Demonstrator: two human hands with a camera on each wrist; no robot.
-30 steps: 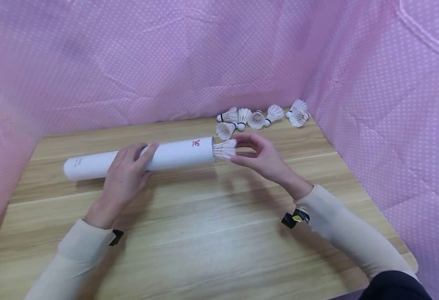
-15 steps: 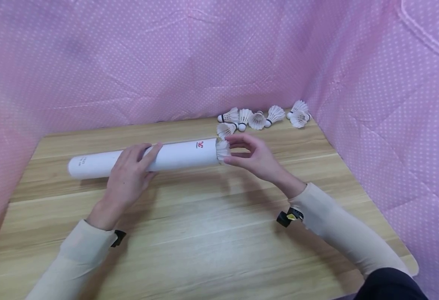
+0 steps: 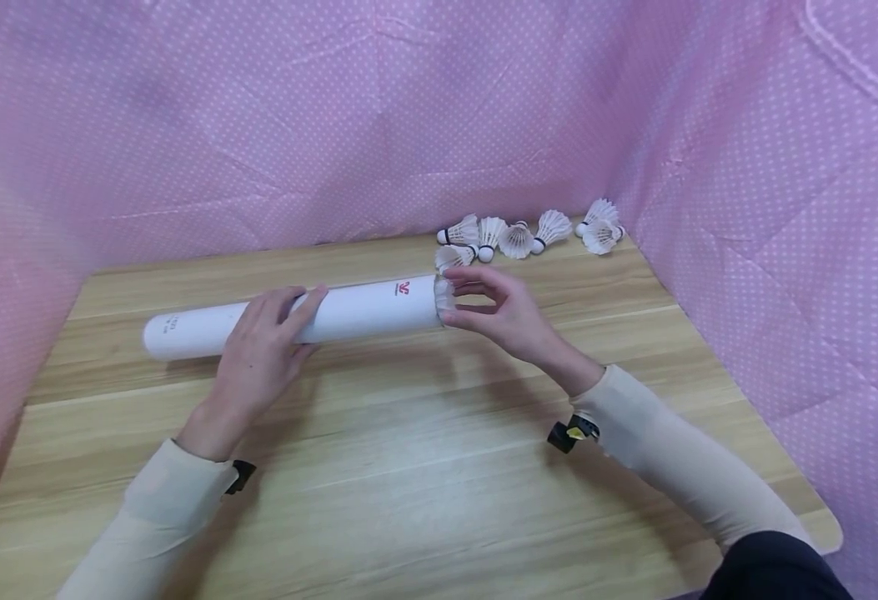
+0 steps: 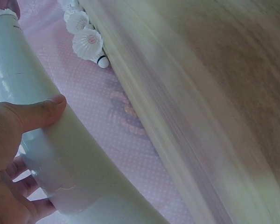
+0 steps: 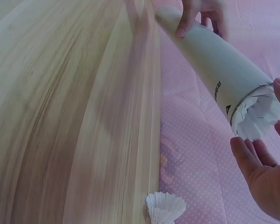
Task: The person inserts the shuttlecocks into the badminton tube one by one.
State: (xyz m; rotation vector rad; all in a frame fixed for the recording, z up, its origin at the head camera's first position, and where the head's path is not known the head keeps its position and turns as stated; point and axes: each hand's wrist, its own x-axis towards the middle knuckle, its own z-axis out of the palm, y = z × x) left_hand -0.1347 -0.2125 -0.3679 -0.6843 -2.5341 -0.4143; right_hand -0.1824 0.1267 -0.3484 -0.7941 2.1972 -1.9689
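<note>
A long white shuttlecock tube [image 3: 374,308] is held level over the table, its printed end toward the right. My left hand [image 3: 258,350] grips it around the middle, thumb on one side and fingers on the other, as the left wrist view also shows. From the tube's right mouth a short rim of feathers of a shuttlecock [image 5: 257,116] sticks out, while its cork is hidden inside. My right hand [image 3: 509,317] has thumb and fingertips spread around that feather rim, pinching it at the mouth.
Several loose white shuttlecocks [image 3: 517,240] lie along the back right edge of the wooden table [image 3: 423,467]. Pink dotted cloth [image 3: 333,125] hangs behind and at both sides. The nearest shuttlecock [image 3: 455,257] lies just behind the tube's mouth.
The shuttlecock has slid leftward into the tube, from most of its feathers showing to only a short rim. My right hand followed it left; the tube shifted slightly right.
</note>
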